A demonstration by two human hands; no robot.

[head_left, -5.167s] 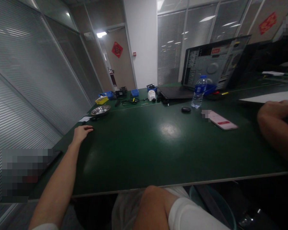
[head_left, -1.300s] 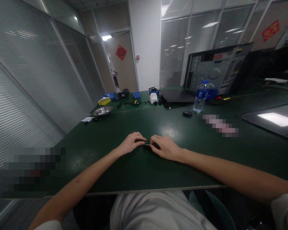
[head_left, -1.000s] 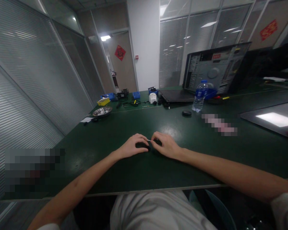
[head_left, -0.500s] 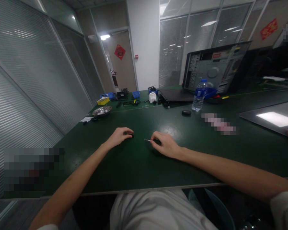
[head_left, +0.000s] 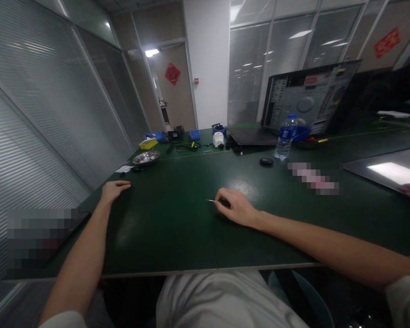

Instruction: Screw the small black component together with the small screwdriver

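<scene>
A: What does the head camera show?

B: A large table (head_left: pixel 191 237) with a smooth, dark green top that reflects the ceiling light. The right hand (head_left: pixel 235 208) rests on it near the middle. Its fingers are curled and pinch a thin, straight metal pin (head_left: pixel 210 200), which points to the left, just above the table surface. A small dark part sits under the fingers, but I cannot tell what it is.

A: And the other hand?

B: The left hand (head_left: pixel 113 189) lies flat near the left edge of the table, palm down, fingers loosely spread, holding nothing. It is well apart from the right hand.

A: What else is on the table?

B: At the far side there is a round shiny metal bowl (head_left: pixel 146 157), a yellow tray (head_left: pixel 148 144), a clear plastic bottle (head_left: pixel 284 136) with a blue label, and a small black round thing (head_left: pixel 266 161) near the bottle. Behind the bottle stands an open computer case (head_left: pixel 307 98), grey metal inside.

A: What differs from half a second ago?

B: The left hand was then close to the middle, over a small dark object. Now it has moved far to the left edge. The right hand and the pin stayed in the same place.
</scene>
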